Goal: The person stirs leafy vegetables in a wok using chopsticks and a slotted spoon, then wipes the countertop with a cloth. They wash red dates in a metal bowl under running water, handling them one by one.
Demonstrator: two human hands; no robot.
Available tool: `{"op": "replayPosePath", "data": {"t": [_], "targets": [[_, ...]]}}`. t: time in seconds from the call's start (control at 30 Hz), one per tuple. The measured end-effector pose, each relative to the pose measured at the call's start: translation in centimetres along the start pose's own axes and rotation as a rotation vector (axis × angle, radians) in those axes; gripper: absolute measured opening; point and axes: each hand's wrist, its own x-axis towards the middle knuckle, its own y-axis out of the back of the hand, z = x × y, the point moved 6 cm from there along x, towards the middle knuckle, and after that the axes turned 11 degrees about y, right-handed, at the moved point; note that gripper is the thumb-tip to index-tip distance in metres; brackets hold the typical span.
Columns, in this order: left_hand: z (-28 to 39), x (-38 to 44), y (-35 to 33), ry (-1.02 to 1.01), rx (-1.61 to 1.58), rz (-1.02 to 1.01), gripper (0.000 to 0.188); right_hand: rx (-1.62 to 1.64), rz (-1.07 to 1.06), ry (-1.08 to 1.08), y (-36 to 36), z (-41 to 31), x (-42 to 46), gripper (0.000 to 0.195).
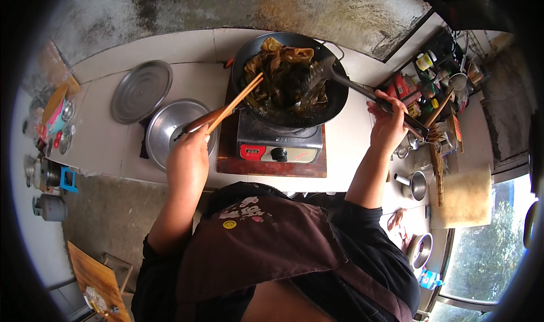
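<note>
A dark wok (340, 97) sits on a portable gas stove (280, 145), filled with wet, brownish-green leafy greens (276, 71). My left hand (190, 150) grips a pair of wooden chopsticks (236, 103), their tips over the wok's left side. The wok's brown wooden handle (208, 119) runs to the same hand; whether my fingers also close on it, I cannot tell. My right hand (390, 120) is shut around the black handle of a spatula (361, 88). Its metal blade reaches into the greens at the wok's right.
Left of the stove stand a metal basin (159, 141), partly under my left hand, and a round metal lid (142, 91). A rack of bottles and packets (418, 82) lines the right side. A small metal pot (414, 186) rests on the right counter. Behind the wok rises a stained wall (238, 7).
</note>
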Motion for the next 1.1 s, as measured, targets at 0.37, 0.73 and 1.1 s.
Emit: {"op": "replayPosePath", "data": {"t": [0.37, 0.73, 1.1], "targets": [[-0.4, 0.2, 1.9, 0.011, -0.007, 0.082, 0.025, 0.266, -0.118, -0.191, -6.4, 4.1, -4.8, 0.017], [-6.4, 0.6, 6.5, 0.195, 0.108, 0.237, 0.023, 0.234, -0.190, -0.193, -4.6, 5.7, -3.9, 0.028], [-16.9, -6.9, 14.2, 0.621, 0.382, 0.308, 0.025, 0.660, -0.561, -0.177, -18.2, -2.9, -10.4, 0.025]]}}
